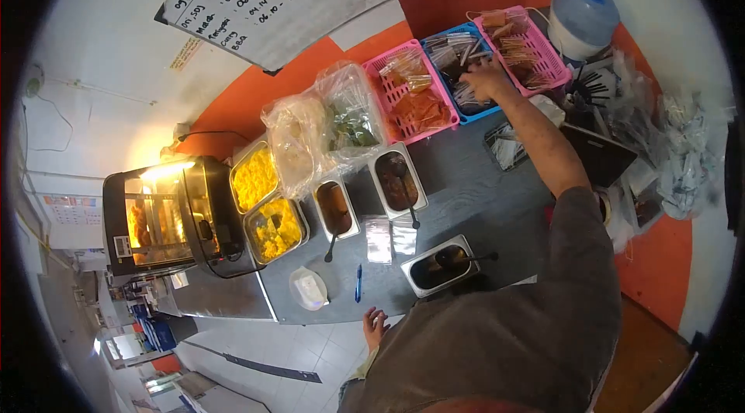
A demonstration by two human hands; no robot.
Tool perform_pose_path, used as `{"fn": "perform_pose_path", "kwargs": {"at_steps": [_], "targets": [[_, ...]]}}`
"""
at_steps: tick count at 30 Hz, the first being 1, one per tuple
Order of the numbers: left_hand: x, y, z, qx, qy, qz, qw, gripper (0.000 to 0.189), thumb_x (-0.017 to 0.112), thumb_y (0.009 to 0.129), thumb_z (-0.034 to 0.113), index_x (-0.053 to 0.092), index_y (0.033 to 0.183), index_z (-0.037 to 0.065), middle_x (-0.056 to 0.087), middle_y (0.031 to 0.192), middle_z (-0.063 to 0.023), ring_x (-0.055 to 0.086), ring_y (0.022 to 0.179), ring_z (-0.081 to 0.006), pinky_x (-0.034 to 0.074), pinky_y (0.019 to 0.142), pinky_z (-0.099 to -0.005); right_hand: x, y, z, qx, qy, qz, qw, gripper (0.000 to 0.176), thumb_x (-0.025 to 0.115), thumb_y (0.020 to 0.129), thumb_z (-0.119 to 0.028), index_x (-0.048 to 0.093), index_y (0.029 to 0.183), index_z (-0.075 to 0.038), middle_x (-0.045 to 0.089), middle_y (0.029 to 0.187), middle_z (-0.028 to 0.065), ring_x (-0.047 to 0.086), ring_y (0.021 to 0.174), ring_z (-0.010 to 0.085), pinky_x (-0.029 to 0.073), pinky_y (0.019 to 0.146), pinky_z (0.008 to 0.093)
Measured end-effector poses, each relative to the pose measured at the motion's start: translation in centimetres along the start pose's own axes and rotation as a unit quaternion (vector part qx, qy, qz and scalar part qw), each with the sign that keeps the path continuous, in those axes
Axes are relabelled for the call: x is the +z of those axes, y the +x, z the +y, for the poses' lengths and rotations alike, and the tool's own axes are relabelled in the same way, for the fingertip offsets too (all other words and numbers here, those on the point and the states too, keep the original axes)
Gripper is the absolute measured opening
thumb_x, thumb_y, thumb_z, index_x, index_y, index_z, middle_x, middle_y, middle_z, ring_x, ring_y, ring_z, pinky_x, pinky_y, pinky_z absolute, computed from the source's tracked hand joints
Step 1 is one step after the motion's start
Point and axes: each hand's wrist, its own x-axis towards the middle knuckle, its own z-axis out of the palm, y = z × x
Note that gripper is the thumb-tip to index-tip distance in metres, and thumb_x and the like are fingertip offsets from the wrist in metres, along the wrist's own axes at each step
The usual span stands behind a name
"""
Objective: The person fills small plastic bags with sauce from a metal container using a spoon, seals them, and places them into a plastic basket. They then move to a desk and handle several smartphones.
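My right hand (483,81) reaches into the blue basket (481,114) at the back right, which holds small clear packets; its fingers are partly lost among them. My left hand (375,325) is low at the table's front edge, fingers loosely curled and apart, with nothing in it. Nearby on the grey table lie a blue pen (358,283) and a round lid (308,289) with a white item on it. Clear empty bags (379,240) lie flat between the metal trays.
Pink baskets (411,91) of packets flank the blue one. Metal trays (335,207) hold dark sauces with ladles; others hold yellow food (275,233). A lit display warmer (159,215) stands left, a water jug (582,17) back right, and plastic bags (341,114) at the back.
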Motion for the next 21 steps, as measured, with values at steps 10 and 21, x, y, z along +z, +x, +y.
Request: {"fn": "perform_pose_path", "kwargs": {"at_steps": [10,21], "targets": [[2.3,1.4,2.4,0.015,0.039,-0.111,0.993,0.047,0.064,0.089,0.027,0.047,0.129,0.01,0.056,0.12,-0.0076,0.056,0.104,-0.0181,0.047,0.081,-0.0333,6.1,1.3,-2.1,0.072,0.053,0.123,0.988,0.037,0.051,0.086,-0.034,0.058,0.121,-0.024,0.047,0.137,0.0034,0.034,0.129,0.0299,0.016,0.102,0.0658],[6.5,2.6,4.6,-0.023,-0.068,-0.287,0.955,0.058,0.049,0.094,0.048,0.043,0.136,0.009,0.051,0.131,-0.0081,0.05,0.117,-0.0199,0.042,0.091,-0.0397,5.5,-20.4,-7.7,0.042,0.533,-0.256,0.805,0.038,0.048,0.094,-0.037,0.061,0.112,-0.007,0.065,0.079,0.0085,0.062,0.062,0.0163,0.05,0.059,0.0296]]}}
